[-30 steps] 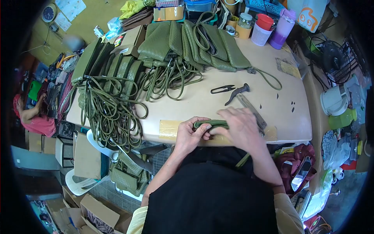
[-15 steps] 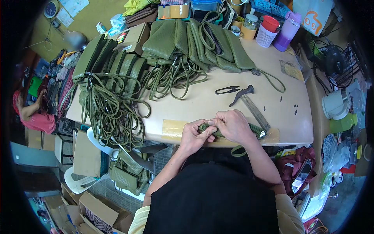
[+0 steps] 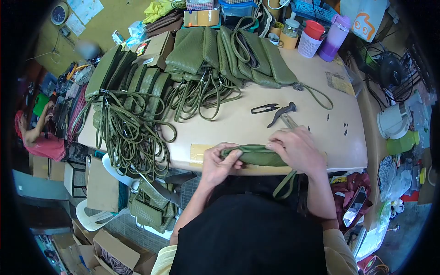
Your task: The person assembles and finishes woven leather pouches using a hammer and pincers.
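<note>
At the table's front edge lies an olive-green pouch [image 3: 261,156], its ribbed upper edge facing me. My left hand [image 3: 216,165] grips its left end, thumb on top. My right hand [image 3: 298,149] pinches the upper edge towards the right and covers that end. A green strap loop [image 3: 285,185] hangs from the pouch over the table edge. Just beyond my right hand lies a hammer [image 3: 286,112], its handle partly hidden by the hand. Beside it rests a pair of black thread snips [image 3: 265,108].
Stacked green woven pouches [image 3: 192,50] fill the back of the table, and bundled green straps [image 3: 128,128] spill over its left front edge. A purple bottle [image 3: 334,39] and a red-lidded cup [image 3: 311,39] stand back right. Another person [image 3: 43,142] sits far left.
My right hand has moved right along the pouch and slightly up, away from my left hand. More of the pouch's ribbed edge shows between them, and the hammer handle is now mostly covered.
</note>
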Motion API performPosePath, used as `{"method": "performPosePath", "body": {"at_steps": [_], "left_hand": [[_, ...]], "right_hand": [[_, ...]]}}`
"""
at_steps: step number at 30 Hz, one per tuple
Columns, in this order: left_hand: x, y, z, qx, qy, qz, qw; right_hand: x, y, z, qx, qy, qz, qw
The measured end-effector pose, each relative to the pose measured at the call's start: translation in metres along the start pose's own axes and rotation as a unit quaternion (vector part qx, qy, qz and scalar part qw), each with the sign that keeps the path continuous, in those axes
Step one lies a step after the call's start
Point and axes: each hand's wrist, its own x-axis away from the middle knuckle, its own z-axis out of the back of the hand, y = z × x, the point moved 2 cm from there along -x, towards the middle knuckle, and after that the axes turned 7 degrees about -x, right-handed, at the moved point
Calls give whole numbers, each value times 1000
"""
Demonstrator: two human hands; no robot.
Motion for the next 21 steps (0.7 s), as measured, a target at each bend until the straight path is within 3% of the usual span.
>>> {"method": "performPosePath", "body": {"at_steps": [4, 6, 19, 21], "left_hand": [[-1, 3, 17, 12, 55, -10, 998], [-5, -3, 20, 13, 47, -7, 999], [0, -3, 22, 35, 28, 9, 999], [0, -3, 17, 38, 26, 8, 999]], "right_hand": [[18, 14, 8, 7, 46, -11, 999], [19, 27, 0, -99, 44, -54, 993], [22, 30, -9, -149, 47, -21, 987], [20, 19, -11, -84, 80, 22, 993]]}}
